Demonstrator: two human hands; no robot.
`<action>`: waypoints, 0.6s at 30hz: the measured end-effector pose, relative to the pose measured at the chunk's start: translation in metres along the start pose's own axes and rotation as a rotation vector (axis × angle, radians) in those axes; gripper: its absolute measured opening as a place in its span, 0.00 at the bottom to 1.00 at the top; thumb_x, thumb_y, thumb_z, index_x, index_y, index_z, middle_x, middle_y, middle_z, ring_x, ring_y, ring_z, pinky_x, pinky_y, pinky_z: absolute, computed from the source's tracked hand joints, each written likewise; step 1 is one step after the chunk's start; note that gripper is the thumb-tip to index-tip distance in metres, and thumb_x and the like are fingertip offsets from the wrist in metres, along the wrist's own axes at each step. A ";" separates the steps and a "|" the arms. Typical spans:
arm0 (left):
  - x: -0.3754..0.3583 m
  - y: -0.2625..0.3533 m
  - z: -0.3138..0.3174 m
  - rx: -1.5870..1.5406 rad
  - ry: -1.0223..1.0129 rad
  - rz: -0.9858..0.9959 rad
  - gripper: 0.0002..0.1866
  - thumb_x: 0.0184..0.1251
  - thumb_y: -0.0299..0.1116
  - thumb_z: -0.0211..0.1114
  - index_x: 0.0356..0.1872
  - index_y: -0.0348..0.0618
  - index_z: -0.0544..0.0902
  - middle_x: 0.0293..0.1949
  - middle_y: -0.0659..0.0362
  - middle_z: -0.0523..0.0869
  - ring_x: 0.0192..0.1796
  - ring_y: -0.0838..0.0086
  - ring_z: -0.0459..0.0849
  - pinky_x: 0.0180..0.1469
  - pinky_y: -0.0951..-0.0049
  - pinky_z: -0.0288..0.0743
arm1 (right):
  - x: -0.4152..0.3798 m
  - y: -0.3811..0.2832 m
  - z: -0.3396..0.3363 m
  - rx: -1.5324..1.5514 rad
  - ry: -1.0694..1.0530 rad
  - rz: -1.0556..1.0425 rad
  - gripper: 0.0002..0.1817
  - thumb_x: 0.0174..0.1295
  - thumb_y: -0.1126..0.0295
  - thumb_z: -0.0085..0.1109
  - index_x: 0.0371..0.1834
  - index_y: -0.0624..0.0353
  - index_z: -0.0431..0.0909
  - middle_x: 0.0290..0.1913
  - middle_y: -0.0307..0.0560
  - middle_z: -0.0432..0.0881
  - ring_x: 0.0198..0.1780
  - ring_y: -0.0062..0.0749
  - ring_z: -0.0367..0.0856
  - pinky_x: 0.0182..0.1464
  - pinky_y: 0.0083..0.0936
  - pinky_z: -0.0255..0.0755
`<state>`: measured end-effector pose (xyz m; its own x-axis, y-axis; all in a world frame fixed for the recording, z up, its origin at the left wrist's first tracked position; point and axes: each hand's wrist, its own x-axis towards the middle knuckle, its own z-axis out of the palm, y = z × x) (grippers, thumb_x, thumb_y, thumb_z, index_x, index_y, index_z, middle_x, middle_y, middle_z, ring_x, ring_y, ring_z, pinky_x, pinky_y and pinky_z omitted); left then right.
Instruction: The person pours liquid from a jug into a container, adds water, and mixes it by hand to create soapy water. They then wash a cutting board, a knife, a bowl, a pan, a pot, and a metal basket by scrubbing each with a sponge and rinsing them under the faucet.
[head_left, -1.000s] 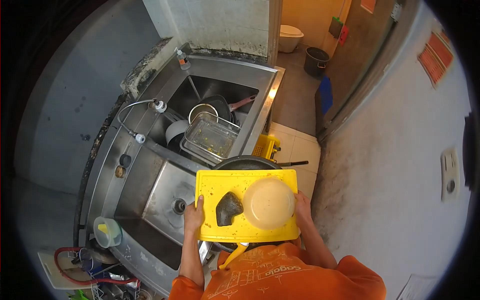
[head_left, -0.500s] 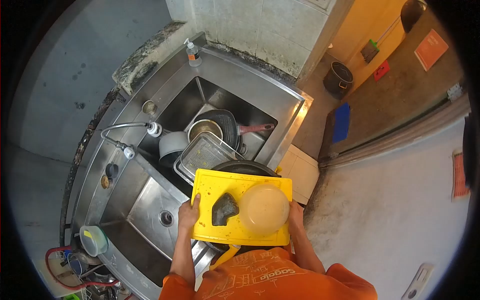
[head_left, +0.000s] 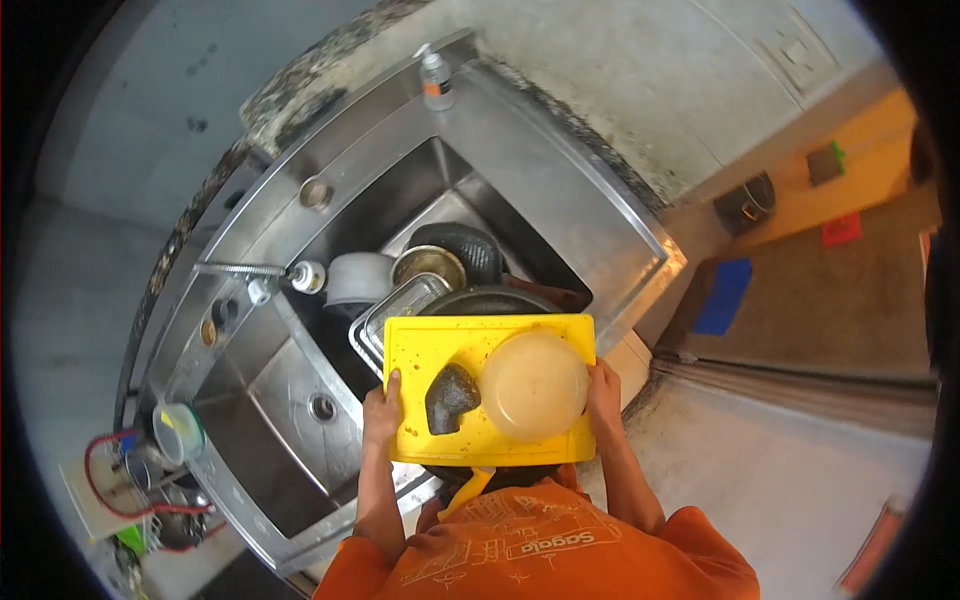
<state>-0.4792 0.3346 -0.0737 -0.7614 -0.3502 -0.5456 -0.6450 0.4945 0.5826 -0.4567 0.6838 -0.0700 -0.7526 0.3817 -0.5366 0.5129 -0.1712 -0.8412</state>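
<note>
A yellow cutting board [head_left: 420,425], specked with brown bits, is held level in front of my orange shirt. My left hand [head_left: 381,412] grips its left edge, thumb on top. On the opposite edge, my right hand [head_left: 604,397] is closed round the rim. A dark grey elbow-shaped piece [head_left: 452,398] and a translucent round plastic bowl [head_left: 535,385], apparently upside down, lie on the board. Beyond its far edge shows part of a black round pan [head_left: 500,299]. Something dark and a yellow strip [head_left: 470,488] show below the near edge.
In the sink's far basin sit a grey pot [head_left: 358,278], a metal bowl [head_left: 430,266], a wire rack [head_left: 405,308] and a black pan [head_left: 470,248]. A spray tap [head_left: 305,276] reaches over the divider. The near basin has a drain [head_left: 322,407]. A soap bottle [head_left: 435,80] stands behind.
My view has turned and shifted. The board sits slightly higher in view and now covers more of the wire rack. Both hands keep their hold on its edges.
</note>
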 end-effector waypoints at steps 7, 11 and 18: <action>0.003 0.012 -0.008 -0.205 0.177 -0.184 0.37 0.68 0.59 0.49 0.39 0.24 0.81 0.34 0.36 0.84 0.42 0.48 0.84 0.44 0.59 0.74 | 0.090 -0.063 0.052 -0.205 -0.191 -0.142 0.18 0.62 0.65 0.44 0.45 0.68 0.78 0.35 0.46 0.80 0.38 0.30 0.76 0.42 0.26 0.69; 0.034 0.010 -0.017 -0.270 0.275 -0.286 0.39 0.66 0.61 0.49 0.41 0.22 0.80 0.38 0.35 0.83 0.45 0.48 0.83 0.48 0.59 0.74 | 0.142 -0.078 0.115 -0.312 -0.263 -0.122 0.18 0.60 0.63 0.46 0.42 0.67 0.78 0.35 0.49 0.80 0.38 0.32 0.75 0.44 0.28 0.69; 0.086 -0.033 -0.005 -0.394 0.423 -0.408 0.41 0.65 0.62 0.50 0.44 0.20 0.79 0.41 0.34 0.83 0.48 0.48 0.82 0.50 0.61 0.73 | 0.202 -0.054 0.194 -0.421 -0.453 -0.056 0.21 0.60 0.60 0.46 0.44 0.69 0.78 0.41 0.53 0.81 0.44 0.37 0.77 0.48 0.30 0.69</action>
<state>-0.5237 0.2835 -0.1371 -0.3623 -0.7648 -0.5328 -0.7993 -0.0391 0.5996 -0.7163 0.5939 -0.1462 -0.8360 -0.0590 -0.5456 0.5174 0.2462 -0.8195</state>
